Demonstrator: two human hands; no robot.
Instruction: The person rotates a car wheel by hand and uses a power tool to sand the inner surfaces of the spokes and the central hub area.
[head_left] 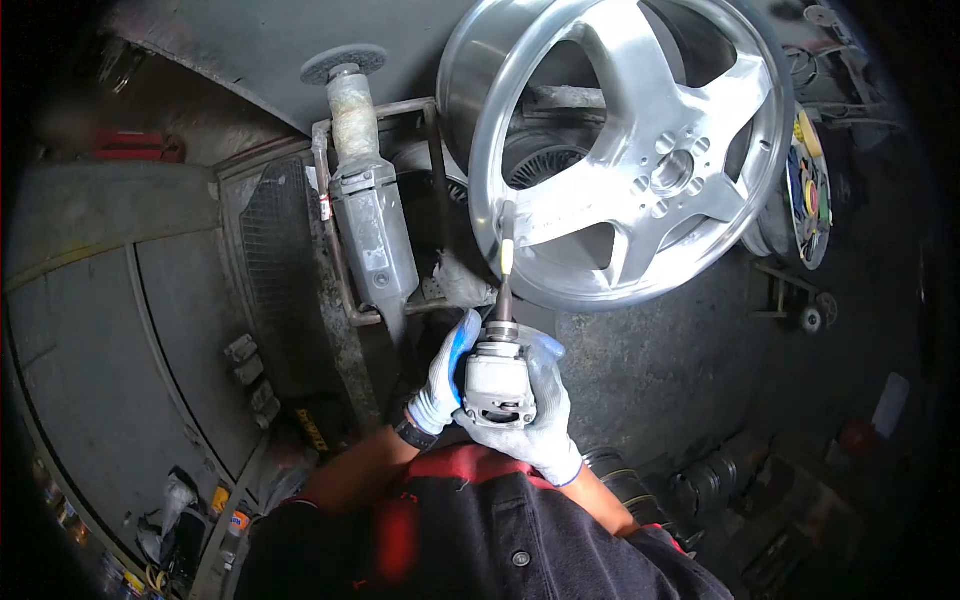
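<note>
Both my hands wear white and blue work gloves. My left hand [440, 378] is closed against the left side of a die grinder [498, 375] with a pale grey body. My right hand [545, 405] wraps its right side and lower end. From the grinder a long narrow shaft [504, 290] points away from me, its tip overlapping the edge of a spoke near the rim. That spoke belongs to a bare silver alloy wheel [640, 110], which is tilted with its face toward me. Around its centre bore are several bolt holes.
A dusty angle polisher [375, 230] with a round disc rests on a metal frame [432, 150] left of the wheel. More wheels [545, 160] sit behind it. Discs and coloured items [810, 185] hang at right. Bottles [238, 525] stand low at left.
</note>
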